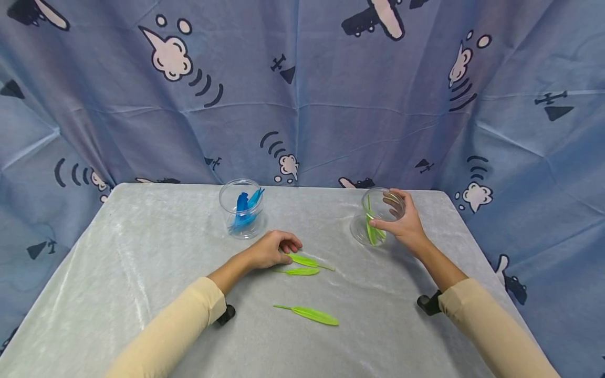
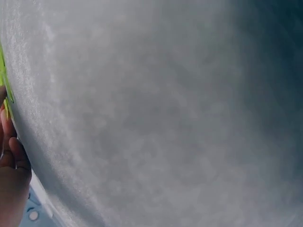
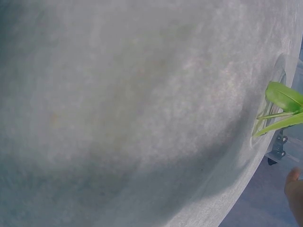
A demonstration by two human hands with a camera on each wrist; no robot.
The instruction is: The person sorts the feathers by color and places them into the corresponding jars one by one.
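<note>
My left hand (image 1: pixel 273 250) is low over the table, its thumb and fingers at one end of a bright green feather (image 1: pixel 304 261). In the left wrist view the fingers (image 2: pixel 8 127) and thumb lie about the green feather (image 2: pixel 4 75), mostly cut off by the edge. Just in front lies a second green feather (image 1: pixel 302 271), and nearer me a third green feather (image 1: pixel 315 315). My right hand (image 1: pixel 407 223) grips a clear plastic cup (image 1: pixel 363 230) by its side, thumb in front and fingers behind. Inside it stand several green feathers (image 1: pixel 372 231), also visible in the right wrist view.
To the left on the table is another clear cup (image 1: pixel 226 207) with blue feathers (image 1: pixel 244 212) in it. A pale grey cloth covers the table (image 1: pixel 142 283). Behind its far edge hangs a blue curtain (image 1: pixel 331 79) with printed planes and clouds.
</note>
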